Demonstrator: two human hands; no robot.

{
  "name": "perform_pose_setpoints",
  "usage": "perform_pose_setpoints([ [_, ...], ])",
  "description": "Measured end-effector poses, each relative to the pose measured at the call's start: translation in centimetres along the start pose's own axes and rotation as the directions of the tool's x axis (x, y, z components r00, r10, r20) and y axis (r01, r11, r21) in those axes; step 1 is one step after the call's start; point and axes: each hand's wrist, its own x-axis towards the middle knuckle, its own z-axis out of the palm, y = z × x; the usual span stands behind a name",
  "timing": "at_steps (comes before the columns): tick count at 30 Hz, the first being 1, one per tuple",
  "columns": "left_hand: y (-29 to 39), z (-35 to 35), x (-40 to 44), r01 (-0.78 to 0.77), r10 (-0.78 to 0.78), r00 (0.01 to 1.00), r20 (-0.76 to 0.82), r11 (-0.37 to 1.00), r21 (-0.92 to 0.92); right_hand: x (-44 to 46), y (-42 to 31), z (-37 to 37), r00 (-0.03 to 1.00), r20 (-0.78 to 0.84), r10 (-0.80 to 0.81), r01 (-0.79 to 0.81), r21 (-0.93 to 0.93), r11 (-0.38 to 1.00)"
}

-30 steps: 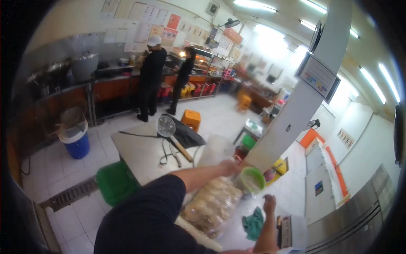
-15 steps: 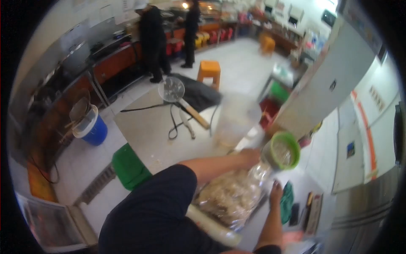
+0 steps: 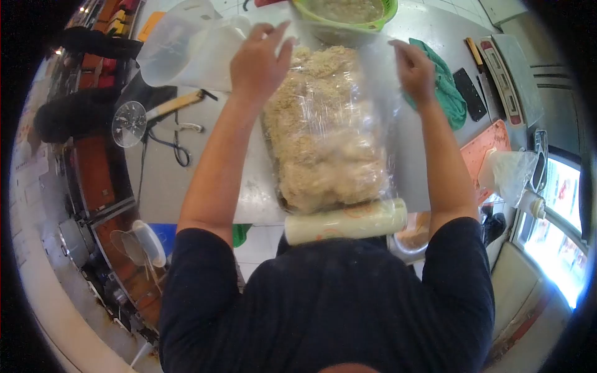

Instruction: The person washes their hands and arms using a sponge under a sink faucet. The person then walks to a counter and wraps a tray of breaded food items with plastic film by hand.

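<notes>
A tray of pale, crumb-coated food (image 3: 329, 130) lies in front of me under clear plastic film. The film runs from a roll (image 3: 346, 221) at the tray's near edge, close to my body. My left hand (image 3: 261, 62) is at the far left corner of the tray, its fingers spread apart near the film's far edge. At the far right corner, my right hand (image 3: 414, 71) has thumb and fingers pinched together on the film's edge. A green basket (image 3: 348, 13) with food in it sits just beyond the tray.
A translucent container (image 3: 180, 46), a strainer (image 3: 129, 124) and a black strap are on the left. On the right are a green cloth (image 3: 444, 87), a black phone (image 3: 469, 94), a knife, a long box and an orange tray (image 3: 491, 152). Dark-clothed people stand far left.
The view has swung down onto the table. Both hands are now at the tray's far corners; the left has opened and the film lies stretched between them over the food.
</notes>
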Motion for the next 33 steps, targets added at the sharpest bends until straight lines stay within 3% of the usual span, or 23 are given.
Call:
perform_pose_setpoints([
  [5,0.1,1.9,0.3,0.203,-0.207,0.928,0.310,0.978,0.046,-2.1,3.3,3.3,0.900,0.233,0.368,-0.412,0.182,0.893],
  [7,-0.1,2.5,0.9,0.245,-0.243,0.909,0.338,0.969,0.039,-2.0,4.0,4.2,0.880,0.286,0.379,-0.426,0.122,0.897],
  [9,-1.0,3.7,1.9,0.319,-0.302,0.867,0.396,0.947,0.023,-0.7,2.9,5.1,0.700,0.451,0.554,-0.680,0.184,0.709],
  [11,-2.2,5.4,2.4,0.298,-0.293,0.861,0.415,0.953,0.054,-0.1,2.4,6.2,0.704,0.459,0.541,-0.668,0.170,0.725],
  [13,-2.3,5.8,3.0,0.274,-0.283,0.855,0.435,0.958,0.086,-0.2,3.4,8.4,0.692,0.439,0.572,-0.622,-0.039,0.782],
  [15,-1.1,5.2,4.2,0.471,-0.480,0.592,0.647,0.858,0.205,-0.4,6.2,10.9,0.682,0.443,0.582,-0.571,-0.176,0.802],
  [16,-1.5,5.6,4.8,0.467,-0.476,0.597,0.646,0.861,0.204,-0.3,6.6,11.4,0.665,0.510,0.545,-0.557,-0.148,0.817],
  [18,-3.1,7.3,5.4,0.555,-0.503,0.437,0.746,0.803,0.217,-0.7,7.0,11.9,0.648,0.572,0.503,-0.542,-0.119,0.832],
  [19,-3.6,8.2,4.9,0.553,-0.502,0.446,0.741,0.805,0.213,-0.7,7.4,12.0,0.652,0.640,0.406,-0.400,-0.164,0.902],
  [20,-4.1,9.3,4.2,0.477,-0.358,0.444,0.821,0.870,0.122,-0.3,7.9,12.2,0.640,0.707,0.300,-0.234,-0.192,0.953],
  [21,-5.3,10.3,4.1,0.399,-0.220,0.451,0.865,0.917,0.025,-0.2,7.2,11.6,0.577,0.727,0.373,-0.168,-0.341,0.925],
  [22,-7.4,12.7,3.7,-0.009,-0.031,0.501,0.865,0.999,0.042,-0.9,8.1,12.6,0.603,0.649,0.465,-0.381,-0.278,0.882],
  [23,-5.1,9.4,3.9,0.447,-0.206,0.539,0.817,0.892,-0.071,-0.4,5.2,10.9,0.751,0.538,0.383,-0.307,-0.229,0.924],
  [24,-3.0,6.5,4.2,0.323,-0.182,0.531,0.828,0.946,0.001,-0.8,6.1,11.6,0.679,0.582,0.447,-0.327,-0.305,0.894],
  [25,-6.6,12.5,4.1,0.369,-0.131,0.492,0.861,0.927,-0.070,-1.5,8.2,11.9,0.628,0.656,0.418,-0.269,-0.321,0.908],
  [26,-8.0,13.6,3.4,0.148,-0.023,0.650,0.760,0.984,-0.097,-3.7,11.9,13.6,0.789,0.532,0.307,-0.230,-0.207,0.951],
  [27,-7.1,12.1,5.1,0.157,-0.016,0.527,0.850,0.984,-0.079,-0.5,8.3,11.5,0.537,0.678,0.502,-0.466,-0.258,0.846],
  [28,-7.7,11.8,4.4,0.245,0.080,0.551,0.831,0.936,-0.253,-0.3,8.4,9.9,0.513,0.788,0.341,-0.394,-0.137,0.909],
  [29,-8.3,11.5,3.6,0.314,0.173,0.580,0.796,0.854,-0.414,-3.2,13.2,11.7,0.683,0.728,0.067,-0.201,0.099,0.975],
  [30,-8.5,11.4,3.1,0.313,0.149,0.605,0.782,0.859,-0.406,-4.5,14.4,12.6,0.658,0.692,0.298,-0.514,0.123,0.849],
  [31,-8.4,11.6,3.3,0.409,-0.013,0.615,0.788,0.860,-0.305,-5.0,14.8,13.0,0.552,0.663,0.506,-0.765,0.160,0.624],
  [32,-8.3,11.6,3.6,0.506,-0.172,0.608,0.775,0.836,-0.212,-5.2,14.2,12.8,0.572,0.641,0.512,-0.739,0.130,0.661],
  [33,-8.2,11.2,3.7,0.511,-0.193,0.628,0.754,0.833,-0.213,-5.3,12.7,12.4,0.591,0.620,0.516,-0.711,0.098,0.696],
])
